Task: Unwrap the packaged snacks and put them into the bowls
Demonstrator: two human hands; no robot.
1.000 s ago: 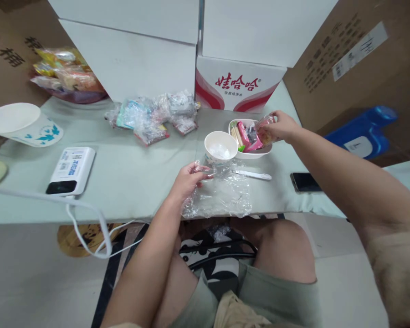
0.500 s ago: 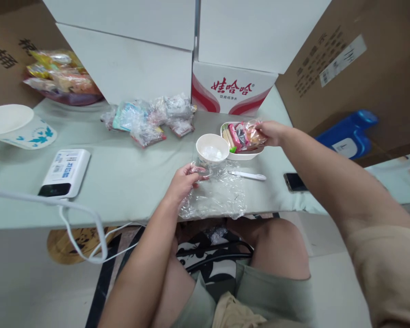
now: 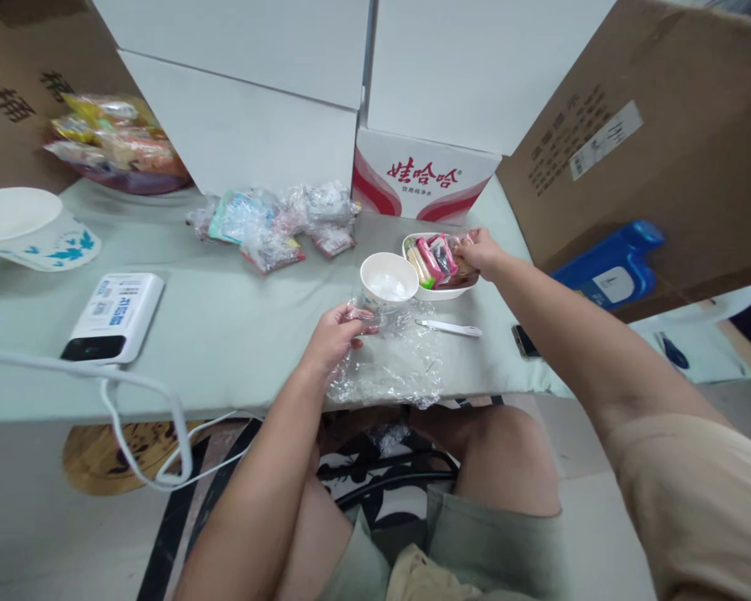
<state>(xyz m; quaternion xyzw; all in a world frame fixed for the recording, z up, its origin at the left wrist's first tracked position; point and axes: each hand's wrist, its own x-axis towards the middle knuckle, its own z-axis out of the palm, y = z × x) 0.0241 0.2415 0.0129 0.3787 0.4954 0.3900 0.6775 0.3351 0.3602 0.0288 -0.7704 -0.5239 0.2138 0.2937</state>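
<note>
L hand point(image 3: 341, 334) on the near part of the counter point(image 3: 225, 334), fingers nearly closed, thumb tip near fingertips, pinching an edge of the clear plastic film point(image 3: 394, 363). Film's crumpled, spread flat-ish btwn hand & counter's front edge. R hand point(image 3: 483, 253) reaches to the R end of the white tray point(image 3: 447, 295), fingers curled in w/ only a small gap, gripping a clear-wrapped pkt point(image 3: 463, 260) at the tray's R end; hard to tell if pkt rests fully on tray bottom, hand covers part of it. Pink pkts point(image 3: 430, 260) sit in same tray, just L of it. Small white cup point(image 3: 374, 271) upright, just L of tray, behind film; something pale/clear inside. White-handled tool point(image 3: 456, 329) lies flat in front of tray, its L tip at film's edge. Phone point(image 3: 524, 342) lies further R, partly behind R forearm. Pile of wrapped pkts point(image 3: 275, 221) toward back, L of cup, well apart from both hands. White pwr bank point(image 3: 116, 313) on L side w/ white cable point(image 3: 184, 434). Lg paper tub point(image 3: 50, 242) w/ blue leaf print behind it. Box w/ red lettering point(image 3: 422, 179) stands at back, behind tray.
</note>
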